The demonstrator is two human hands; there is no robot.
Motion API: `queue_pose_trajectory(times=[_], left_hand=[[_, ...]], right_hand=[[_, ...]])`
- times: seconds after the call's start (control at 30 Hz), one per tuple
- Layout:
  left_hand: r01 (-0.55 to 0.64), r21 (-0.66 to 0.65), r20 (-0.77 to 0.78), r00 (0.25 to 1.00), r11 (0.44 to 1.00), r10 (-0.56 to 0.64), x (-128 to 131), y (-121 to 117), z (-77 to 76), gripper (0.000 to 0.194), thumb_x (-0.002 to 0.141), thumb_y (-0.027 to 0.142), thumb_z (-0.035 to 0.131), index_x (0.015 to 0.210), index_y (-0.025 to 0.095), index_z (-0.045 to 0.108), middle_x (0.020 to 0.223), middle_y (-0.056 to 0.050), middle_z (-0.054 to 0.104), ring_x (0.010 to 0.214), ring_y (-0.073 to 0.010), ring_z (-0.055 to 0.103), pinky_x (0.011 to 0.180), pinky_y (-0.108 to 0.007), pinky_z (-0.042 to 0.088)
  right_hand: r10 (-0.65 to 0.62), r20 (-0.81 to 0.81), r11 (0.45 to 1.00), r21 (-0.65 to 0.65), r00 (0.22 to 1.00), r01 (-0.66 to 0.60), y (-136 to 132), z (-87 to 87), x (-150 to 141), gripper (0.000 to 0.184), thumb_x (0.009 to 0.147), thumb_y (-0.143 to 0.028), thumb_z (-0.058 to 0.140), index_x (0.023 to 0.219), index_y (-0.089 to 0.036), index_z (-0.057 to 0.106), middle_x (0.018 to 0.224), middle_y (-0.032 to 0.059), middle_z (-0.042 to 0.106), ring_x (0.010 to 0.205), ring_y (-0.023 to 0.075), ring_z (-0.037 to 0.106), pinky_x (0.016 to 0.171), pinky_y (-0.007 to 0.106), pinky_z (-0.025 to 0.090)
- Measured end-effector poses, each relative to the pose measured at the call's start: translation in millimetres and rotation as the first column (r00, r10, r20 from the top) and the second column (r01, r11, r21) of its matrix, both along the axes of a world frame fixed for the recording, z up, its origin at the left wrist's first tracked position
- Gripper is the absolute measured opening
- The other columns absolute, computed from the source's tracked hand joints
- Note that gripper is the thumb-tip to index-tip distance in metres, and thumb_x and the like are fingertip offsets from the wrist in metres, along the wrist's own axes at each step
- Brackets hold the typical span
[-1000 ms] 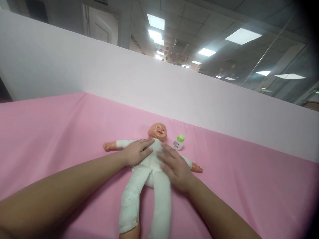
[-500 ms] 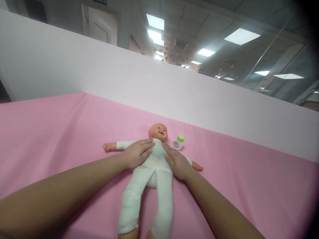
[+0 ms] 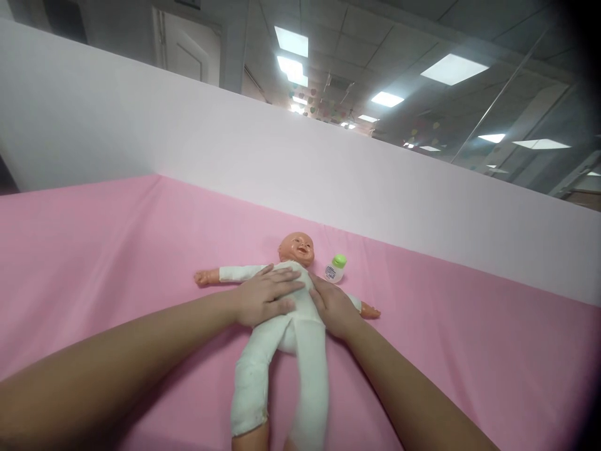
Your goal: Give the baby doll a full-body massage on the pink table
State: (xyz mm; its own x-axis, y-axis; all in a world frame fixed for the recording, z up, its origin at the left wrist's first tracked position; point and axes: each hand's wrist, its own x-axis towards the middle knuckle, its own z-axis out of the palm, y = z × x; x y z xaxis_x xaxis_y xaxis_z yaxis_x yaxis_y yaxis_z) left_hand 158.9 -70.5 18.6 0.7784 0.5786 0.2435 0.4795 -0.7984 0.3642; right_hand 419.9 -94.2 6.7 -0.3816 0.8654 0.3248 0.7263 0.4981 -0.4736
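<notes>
Across the left of the scene a pink sheet (image 3: 94,250) covers the worktop, and a pale partition wall (image 3: 141,131) stands along its far edge. From the near left corner the person's bare left forearm reaches in toward the middle. The left hand (image 3: 263,294) lies palm down on the chest of a baby doll (image 3: 286,313), its fingers (image 3: 286,289) spread a little and flat on the white cloth body, closed around nothing.

That doll lies on its back at the middle of the sheet, head toward the far wall and legs toward the near edge. One arm stretches out to the left, the small bare hand resting on the sheet just beyond the person's left hand. Both white legs run toward the viewer, slightly apart, and the near feet reach the bottom edge of the view.

Just right of the doll's body, the right hand (image 3: 334,307) rests flat against its side and shoulder, fingers held together and pointing toward the doll's head, gripping nothing. The doll's other arm shows beyond this hand, pointing right. A small white bottle with a green cap (image 3: 336,269) stands on the sheet just beside the doll's head, on its right. The right forearm runs back to the near right.
</notes>
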Motion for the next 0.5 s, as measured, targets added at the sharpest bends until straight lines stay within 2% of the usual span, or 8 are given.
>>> queue_pose_trajectory(times=[0.07, 0.13, 0.23, 0.33, 0.43, 0.5], left_hand=[[-0.097, 0.004, -0.009, 0.995, 0.995, 0.097, -2.7, 11.5, -4.8, 0.065, 0.104, 0.064, 0.036, 0.163, 0.037, 0.032, 0.172, -0.005, 0.021, 0.159, -0.0338, 0.019, 0.127, -0.062, 0.009], [-0.171, 0.028, -0.009, 0.985, 0.985, 0.171, -4.5, 18.9, -8.1, 0.068, 0.104, 0.065, 0.033, 0.164, 0.033, 0.031, 0.172, -0.007, 0.025, 0.158, -0.0328, 0.024, 0.126, -0.061, 0.015], [-0.256, 0.072, -0.014, 0.966, 0.964, 0.258, -8.6, 25.8, -9.9, 0.064, 0.106, 0.060, 0.027, 0.161, 0.028, 0.037, 0.162, -0.010, 0.045, 0.149, -0.0302, 0.041, 0.125, -0.060, 0.017], [-0.346, 0.143, -0.096, 0.928, 0.927, 0.360, -22.9, 33.3, -7.8, 0.058, 0.107, 0.053, 0.025, 0.150, 0.028, 0.054, 0.147, -0.010, 0.062, 0.142, -0.0332, 0.050, 0.123, -0.064, 0.011], [-0.430, 0.265, -0.207, 0.849, 0.863, 0.486, -53.2, 43.6, -2.9, 0.056, 0.101, 0.058, 0.040, 0.140, 0.026, 0.065, 0.139, -0.014, 0.067, 0.144, -0.0419, 0.044, 0.121, -0.068, -0.002], [-0.511, 0.282, -0.224, 0.788, 0.812, 0.573, -79.5, 52.2, -0.3, 0.070, 0.087, 0.072, 0.055, 0.138, 0.025, 0.067, 0.140, -0.017, 0.065, 0.143, -0.0478, 0.042, 0.118, -0.071, -0.006]], right_hand=[[0.002, 0.020, 1.000, 0.015, 1.000, -0.002, 0.0, -0.5, -1.0, 0.052, 0.108, -0.040, 0.036, 0.158, -0.028, 0.041, 0.155, 0.0054, 0.055, 0.138, 0.0250, 0.053, 0.116, 0.043, 0.038], [-0.019, 0.048, 0.999, 0.028, 0.999, 0.018, -0.1, 0.0, -1.8, 0.051, 0.108, -0.040, 0.036, 0.157, -0.027, 0.043, 0.153, 0.0063, 0.057, 0.136, 0.0249, 0.054, 0.115, 0.041, 0.038], [-0.074, 0.113, 0.997, 0.025, 0.991, 0.072, -1.3, 2.5, -1.0, 0.050, 0.108, -0.042, 0.033, 0.154, -0.027, 0.046, 0.145, 0.0073, 0.063, 0.129, 0.0256, 0.059, 0.109, 0.040, 0.040], [-0.164, 0.227, 0.986, 0.000, 0.960, 0.168, -3.3, 1.9, 3.8, 0.050, 0.108, -0.046, 0.029, 0.146, -0.025, 0.055, 0.136, 0.0097, 0.068, 0.120, 0.0282, 0.062, 0.101, 0.040, 0.041], [-0.324, 0.392, 0.938, 0.017, 0.861, 0.345, -4.4, -5.7, 12.6, 0.054, 0.106, -0.052, 0.032, 0.141, -0.020, 0.059, 0.135, 0.0168, 0.067, 0.119, 0.0350, 0.061, 0.099, 0.047, 0.039], [-0.393, 0.462, 0.907, 0.051, 0.795, 0.419, -3.7, -11.4, 21.7, 0.059, 0.104, -0.055, 0.036, 0.145, -0.019, 0.056, 0.135, 0.0196, 0.066, 0.121, 0.0381, 0.060, 0.101, 0.051, 0.038]])
